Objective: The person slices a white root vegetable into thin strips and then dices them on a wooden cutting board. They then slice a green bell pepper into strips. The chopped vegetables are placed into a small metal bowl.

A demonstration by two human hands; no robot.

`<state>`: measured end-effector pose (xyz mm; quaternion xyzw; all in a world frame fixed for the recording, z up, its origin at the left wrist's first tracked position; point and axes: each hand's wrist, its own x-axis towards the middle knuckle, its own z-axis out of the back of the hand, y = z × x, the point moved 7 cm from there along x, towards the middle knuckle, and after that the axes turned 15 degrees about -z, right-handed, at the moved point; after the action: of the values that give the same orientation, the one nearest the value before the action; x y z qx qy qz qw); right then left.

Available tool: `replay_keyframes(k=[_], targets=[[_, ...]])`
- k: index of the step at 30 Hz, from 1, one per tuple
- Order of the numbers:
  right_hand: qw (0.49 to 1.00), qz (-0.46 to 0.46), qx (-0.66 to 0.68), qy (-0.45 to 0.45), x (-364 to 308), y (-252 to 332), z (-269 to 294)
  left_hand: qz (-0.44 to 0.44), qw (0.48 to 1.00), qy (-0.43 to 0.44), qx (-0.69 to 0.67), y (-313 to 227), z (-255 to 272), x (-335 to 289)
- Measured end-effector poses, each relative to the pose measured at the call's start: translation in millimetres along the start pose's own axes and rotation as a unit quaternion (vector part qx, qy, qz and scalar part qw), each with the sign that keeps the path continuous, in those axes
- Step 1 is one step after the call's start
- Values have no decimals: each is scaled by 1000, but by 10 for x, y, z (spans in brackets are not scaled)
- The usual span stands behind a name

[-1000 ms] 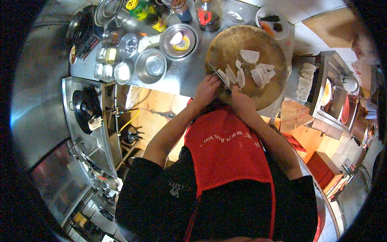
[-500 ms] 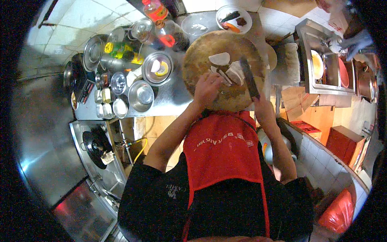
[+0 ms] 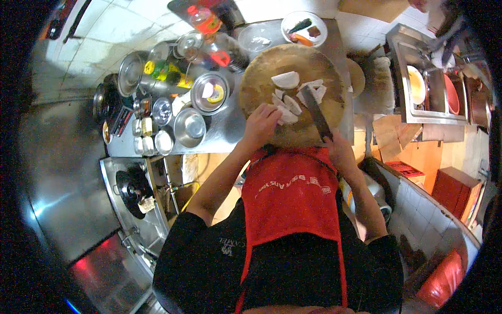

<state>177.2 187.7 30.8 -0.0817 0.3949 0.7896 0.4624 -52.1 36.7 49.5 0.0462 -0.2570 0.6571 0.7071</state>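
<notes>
On a round wooden chopping block [image 3: 261, 68] lie several flat white slices of food [image 3: 286, 111], whose exact kind I cannot tell. A larger half-round white piece [image 3: 285, 80] rests farther back. My left hand [image 3: 260, 124] is on the near left of the block, its fingers curled against the edge of the nearest slices. My right hand [image 3: 338, 148] grips the handle of a kitchen knife [image 3: 317, 112]. The dark blade points away and to the left, its far end over the right-hand white pieces [image 3: 317, 93].
Left of the block are a metal bowl [image 3: 190, 127], a metal basin [image 3: 198, 94], small jars [image 3: 148, 126] and bottles [image 3: 204, 21]. Behind it stand a clear dish [image 3: 254, 38] and a white plate [image 3: 318, 40] with food. A steel sink [image 3: 430, 114] is on the right.
The knife has swung left and nearer, onto the right-hand pieces. My left hand has shifted slightly left and nearer, and the slices beside it lie more spread out.
</notes>
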Motion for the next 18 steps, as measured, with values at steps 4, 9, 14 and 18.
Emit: replay_keyframes(k=[4, 9, 14, 18], targets=[[992, 61, -81, 82, 76, 494, -422, 91, 993, -71, -7, -37, 142, -657], [970, 152, -157, 102, 39, 1038, -668, 149, 986, -70, 9, -187, 15, -871], [936, 213, -250, 125, -48, 1195, -689, 174, 983, -67, -2, -123, -60, -828], [934, 189, -269, 141, -41, 1183, -758, 168, 982, -90, 2, -105, -65, -816]])
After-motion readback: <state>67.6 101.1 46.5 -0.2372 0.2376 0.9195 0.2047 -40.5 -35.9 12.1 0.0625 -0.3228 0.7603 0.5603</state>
